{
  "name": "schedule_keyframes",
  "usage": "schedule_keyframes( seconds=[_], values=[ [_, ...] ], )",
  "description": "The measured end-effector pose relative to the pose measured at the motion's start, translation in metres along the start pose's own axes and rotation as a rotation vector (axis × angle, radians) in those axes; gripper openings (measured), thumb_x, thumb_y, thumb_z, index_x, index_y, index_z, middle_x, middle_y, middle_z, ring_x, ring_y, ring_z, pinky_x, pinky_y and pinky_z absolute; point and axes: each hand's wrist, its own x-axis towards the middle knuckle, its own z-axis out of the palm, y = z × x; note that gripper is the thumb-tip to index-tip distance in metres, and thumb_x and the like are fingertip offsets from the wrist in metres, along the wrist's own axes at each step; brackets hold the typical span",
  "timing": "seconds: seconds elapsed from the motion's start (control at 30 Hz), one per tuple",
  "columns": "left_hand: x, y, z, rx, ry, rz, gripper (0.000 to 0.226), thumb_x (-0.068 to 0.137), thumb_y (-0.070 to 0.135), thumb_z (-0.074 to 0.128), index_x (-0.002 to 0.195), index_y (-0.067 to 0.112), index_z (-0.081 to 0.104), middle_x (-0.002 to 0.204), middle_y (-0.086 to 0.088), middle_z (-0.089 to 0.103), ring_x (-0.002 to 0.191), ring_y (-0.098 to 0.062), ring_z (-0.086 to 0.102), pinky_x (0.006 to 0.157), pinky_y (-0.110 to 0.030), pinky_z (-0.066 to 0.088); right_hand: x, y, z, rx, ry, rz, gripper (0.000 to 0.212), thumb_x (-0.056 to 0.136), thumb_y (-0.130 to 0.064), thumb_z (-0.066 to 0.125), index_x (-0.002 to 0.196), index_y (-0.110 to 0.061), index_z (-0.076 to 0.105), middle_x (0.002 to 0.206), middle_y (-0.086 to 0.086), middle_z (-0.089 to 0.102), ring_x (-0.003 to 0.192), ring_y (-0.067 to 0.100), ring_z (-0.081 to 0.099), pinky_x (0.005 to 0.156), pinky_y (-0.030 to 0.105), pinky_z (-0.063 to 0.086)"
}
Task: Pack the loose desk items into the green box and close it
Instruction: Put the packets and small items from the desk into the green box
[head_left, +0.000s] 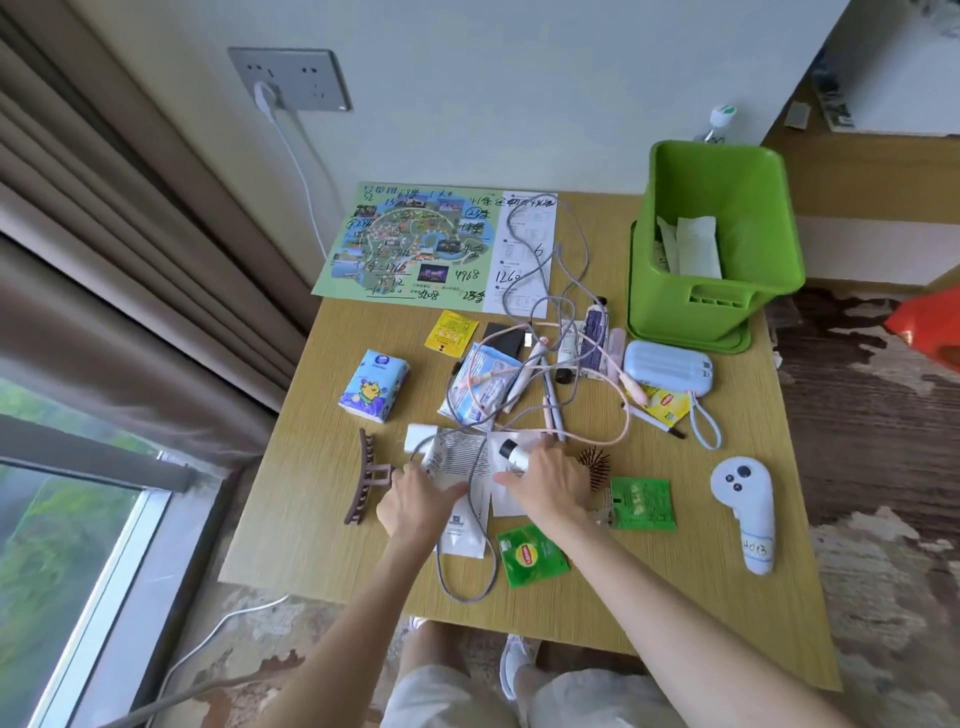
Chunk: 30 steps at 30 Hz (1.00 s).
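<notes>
The green box (717, 312) stands open at the table's back right on its lid, with white paper packets (693, 244) inside. Loose items lie over the wooden table (322, 509). My left hand (415, 499) rests on a white striped packet (460, 457) near the front centre, fingers closed on its edge. My right hand (545, 480) grips a small white bottle with a black cap (511, 452) beside it. Grey and pink cables (550, 322) tangle across the middle, over a blue wipes pack (480, 384), pens and tubes.
A brown hair claw (366, 478) lies left of my hands, a tissue pack (374, 384) behind it. Green tea sachets (530, 556) and a hairbrush (595, 465) sit right. A white controller (745, 509), blue case (667, 366), yellow sachet (451, 331) and map sheet (415, 244) also lie about.
</notes>
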Motion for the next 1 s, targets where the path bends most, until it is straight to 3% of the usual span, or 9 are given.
schedule_keyframes(
  seconds=[0.07, 0.13, 0.23, 0.37, 0.57, 0.7, 0.8, 1.0],
  values=[
    [-0.002, 0.002, 0.002, 0.004, 0.004, -0.009, 0.069, 0.073, 0.059, 0.073, 0.113, 0.005, 0.057, 0.115, -0.011, 0.061, 0.105, -0.029, 0.060, 0.082, -0.037, 0.051, 0.000, -0.007, 0.002, -0.033, -0.029, 0.023, 0.097, 0.074, -0.071, 0.063, 0.139, -0.003, 0.038, 0.118, 0.014, 0.065, 0.065, 0.016, 0.061, 0.044, 0.024, 0.033],
    [-0.005, 0.003, 0.001, 0.020, 0.023, -0.030, 0.062, 0.073, 0.058, 0.073, 0.107, 0.008, 0.060, 0.110, -0.008, 0.063, 0.098, -0.027, 0.064, 0.073, -0.032, 0.050, 0.002, -0.009, 0.003, -0.005, -0.045, 0.061, 0.098, 0.074, -0.065, 0.069, 0.141, -0.002, 0.033, 0.121, 0.014, 0.064, 0.070, 0.017, 0.067, 0.043, 0.025, 0.036],
    [-0.007, 0.005, -0.002, 0.009, 0.025, -0.035, 0.045, 0.074, 0.053, 0.074, 0.089, 0.013, 0.060, 0.093, -0.004, 0.069, 0.080, -0.023, 0.065, 0.060, -0.028, 0.045, 0.006, -0.006, 0.001, 0.194, -0.037, 0.121, 0.068, 0.079, -0.040, 0.077, 0.129, -0.007, 0.046, 0.110, 0.007, 0.069, 0.082, 0.024, 0.071, 0.053, 0.027, 0.048],
    [-0.005, 0.006, -0.011, 0.001, -0.027, -0.020, 0.035, 0.075, 0.047, 0.076, 0.078, 0.017, 0.057, 0.070, 0.003, 0.062, 0.067, -0.019, 0.058, 0.052, -0.025, 0.036, 0.012, 0.007, -0.008, 0.363, -0.091, 0.078, 0.027, 0.080, -0.029, 0.076, 0.097, -0.012, 0.062, 0.081, 0.000, 0.067, 0.060, 0.018, 0.062, 0.048, 0.028, 0.050],
    [-0.005, 0.008, -0.032, -0.031, -0.010, 0.096, 0.031, 0.075, 0.037, 0.075, 0.067, 0.017, 0.053, 0.063, 0.004, 0.058, 0.057, -0.016, 0.055, 0.042, -0.022, 0.030, 0.019, 0.021, -0.033, 0.398, -0.065, -0.056, 0.027, 0.080, -0.033, 0.074, 0.074, -0.014, 0.054, 0.060, -0.004, 0.054, 0.046, 0.010, 0.049, 0.040, 0.021, 0.030],
    [-0.008, 0.009, -0.052, -0.044, 0.027, 0.276, 0.020, 0.081, 0.035, 0.069, 0.088, 0.017, 0.063, 0.072, 0.003, 0.066, 0.067, -0.021, 0.063, 0.045, -0.024, 0.037, 0.018, 0.023, -0.048, 0.530, 0.115, -0.155, 0.016, 0.081, -0.030, 0.071, 0.076, -0.018, 0.061, 0.053, -0.009, 0.051, 0.041, 0.004, 0.044, 0.035, 0.015, 0.024],
    [-0.008, 0.006, -0.068, -0.090, 0.061, 0.376, 0.020, 0.084, 0.035, 0.066, 0.100, 0.024, 0.063, 0.072, 0.007, 0.066, 0.069, -0.018, 0.064, 0.053, -0.028, 0.047, 0.016, 0.016, -0.057, 0.738, 0.214, -0.220, 0.020, 0.079, -0.030, 0.071, 0.071, -0.017, 0.058, 0.055, -0.007, 0.052, 0.046, 0.007, 0.045, 0.044, 0.023, 0.029],
    [-0.006, 0.001, -0.091, -0.165, 0.018, 0.506, 0.026, 0.086, 0.034, 0.065, 0.112, 0.030, 0.062, 0.081, 0.010, 0.070, 0.065, -0.010, 0.066, 0.060, -0.038, 0.056, 0.016, -0.008, -0.061, 0.719, 0.202, -0.304, 0.023, 0.082, -0.033, 0.068, 0.083, -0.011, 0.063, 0.062, 0.004, 0.061, 0.046, 0.009, 0.047, 0.047, 0.027, 0.035]
  ],
)
